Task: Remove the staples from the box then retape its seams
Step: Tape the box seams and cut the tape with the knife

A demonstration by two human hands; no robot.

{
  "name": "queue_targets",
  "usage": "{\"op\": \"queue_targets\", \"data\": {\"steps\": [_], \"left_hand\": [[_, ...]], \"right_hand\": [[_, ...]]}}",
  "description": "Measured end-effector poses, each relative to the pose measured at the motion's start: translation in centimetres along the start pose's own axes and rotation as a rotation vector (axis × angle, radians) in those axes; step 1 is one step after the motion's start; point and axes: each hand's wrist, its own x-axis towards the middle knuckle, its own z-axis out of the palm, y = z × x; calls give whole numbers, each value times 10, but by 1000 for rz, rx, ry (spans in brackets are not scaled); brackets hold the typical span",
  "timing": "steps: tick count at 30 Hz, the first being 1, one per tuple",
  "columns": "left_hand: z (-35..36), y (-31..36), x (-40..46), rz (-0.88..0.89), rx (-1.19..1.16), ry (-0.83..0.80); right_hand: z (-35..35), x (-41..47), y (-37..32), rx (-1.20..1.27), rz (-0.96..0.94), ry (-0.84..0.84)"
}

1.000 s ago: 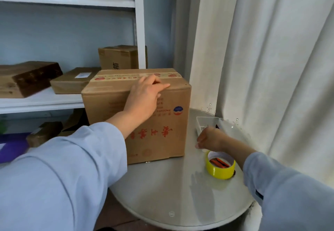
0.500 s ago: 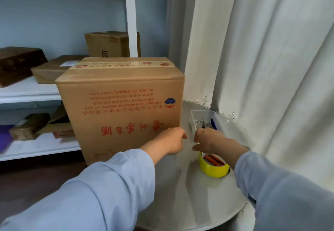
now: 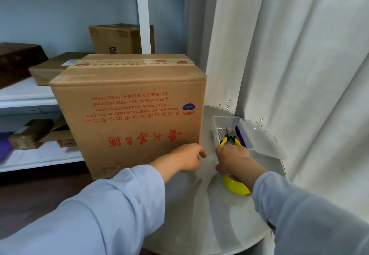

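A large cardboard box point(image 3: 139, 105) with upside-down red print stands on the round grey table point(image 3: 199, 214); printed tape runs along its top seam. My left hand point(image 3: 187, 158) lies at the box's lower right corner with its fingers curled, and nothing shows in them. My right hand point(image 3: 232, 158) is curled at the near end of a clear plastic tray point(image 3: 259, 141). Yellow-handled pliers point(image 3: 225, 140) lie in that tray with loose staples and a blue pen. Whether my right hand holds anything is hidden. A yellow tape roll point(image 3: 235, 186) sits under my right wrist.
White curtains point(image 3: 299, 55) hang close behind and to the right of the table. To the left, white shelves point(image 3: 30, 95) carry several smaller cardboard boxes. The table's near edge curves just below my sleeves.
My left hand came off the top of the box and dropped to its lower right corner. My right hand stayed at the tray's near end. The view shifted left and down.
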Motion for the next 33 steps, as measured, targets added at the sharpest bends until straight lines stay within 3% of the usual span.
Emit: {"op": "queue_targets", "data": {"steps": [10,17,20,23,26,29,33], "left_hand": [[-8,0,-14,30,-27,-22],[-12,1,-30,52,-44,8],[-16,3,-36,78,-46,38],[-28,6,-45,127,-94,157],[-43,12,-53,184,-285,336],[-59,21,-63,225,-491,399],[-68,27,-74,217,-614,346]], "right_hand": [[-9,-8,1,58,-23,-82],[-25,-28,11,226,100,246],[-32,-32,23,447,133,333],[-51,-39,36,913,49,368],[-74,-57,38,1296,-75,362],[-91,-70,31,1374,-148,343],[-102,-74,20,1404,-172,350]]}}
